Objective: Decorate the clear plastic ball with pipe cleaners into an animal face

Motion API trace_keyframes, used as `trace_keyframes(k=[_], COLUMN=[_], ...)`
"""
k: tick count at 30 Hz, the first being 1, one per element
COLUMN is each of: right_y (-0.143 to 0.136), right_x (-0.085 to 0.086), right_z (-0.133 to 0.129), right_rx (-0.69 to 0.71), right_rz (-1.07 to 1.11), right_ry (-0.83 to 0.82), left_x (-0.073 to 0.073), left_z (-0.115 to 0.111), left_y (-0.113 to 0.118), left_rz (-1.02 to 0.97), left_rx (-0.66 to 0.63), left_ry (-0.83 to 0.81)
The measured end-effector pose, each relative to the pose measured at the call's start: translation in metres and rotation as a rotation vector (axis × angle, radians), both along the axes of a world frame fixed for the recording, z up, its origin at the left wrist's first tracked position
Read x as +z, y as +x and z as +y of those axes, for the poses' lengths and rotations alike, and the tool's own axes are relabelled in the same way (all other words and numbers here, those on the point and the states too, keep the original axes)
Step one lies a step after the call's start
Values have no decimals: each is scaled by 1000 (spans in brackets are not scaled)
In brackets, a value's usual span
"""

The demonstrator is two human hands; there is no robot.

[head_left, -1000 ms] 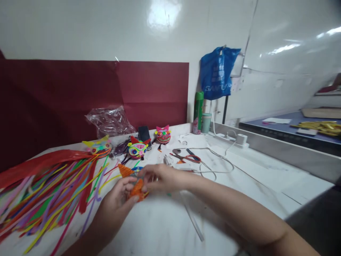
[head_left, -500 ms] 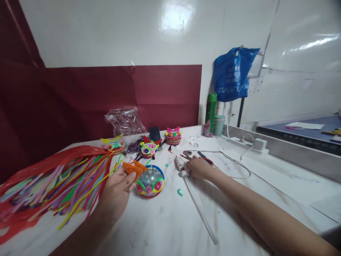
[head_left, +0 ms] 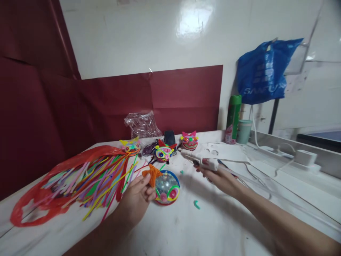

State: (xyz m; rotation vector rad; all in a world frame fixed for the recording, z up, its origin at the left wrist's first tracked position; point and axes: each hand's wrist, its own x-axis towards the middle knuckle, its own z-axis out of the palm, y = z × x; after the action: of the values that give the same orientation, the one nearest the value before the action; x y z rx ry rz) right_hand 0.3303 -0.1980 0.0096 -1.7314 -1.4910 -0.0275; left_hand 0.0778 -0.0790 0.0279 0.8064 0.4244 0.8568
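Pinched in my left hand is an orange fuzzy piece with pointed ends, held just left of a clear round ornament. The ornament lies on the table with a blue rim, green and yellow eye outlines and pink balls. My right hand is wrapped round a white glue gun, raised above the table with its nozzle toward the left. A long clear glue stick trails from its back over my forearm. A small green curved piece rests right of the ornament.
Colourful pipe cleaners spill from a red plastic bag at left. Finished faces, a phone and clear wrap stand behind. At right are a green can, a cup, a power strip and cables.
My right hand has lifted the glue gun off the table, and the glue stick has swung up with it. My left hand still holds the orange piece. The whole view has shifted.
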Motion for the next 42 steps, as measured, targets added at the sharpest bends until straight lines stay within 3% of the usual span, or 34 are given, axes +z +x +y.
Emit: trace_keyframes(k=[3,10,26,42], right_y=[-29,-66,-69,-71], right_x=[7,15,18,21], right_z=[-16,-29,-30,-31], right_rx=[130,341,328,322], right_rz=[135,-77,-90,-78], right_ry=[28,131,153,139], left_x=[1,-2,-10,-6], left_z=[0,-1,0,-3], left_y=[-1,0,1,1], left_rz=[-15,-22,-5,10], left_rx=[-8,-43,-91,-81], left_ry=[-2,4,48,61])
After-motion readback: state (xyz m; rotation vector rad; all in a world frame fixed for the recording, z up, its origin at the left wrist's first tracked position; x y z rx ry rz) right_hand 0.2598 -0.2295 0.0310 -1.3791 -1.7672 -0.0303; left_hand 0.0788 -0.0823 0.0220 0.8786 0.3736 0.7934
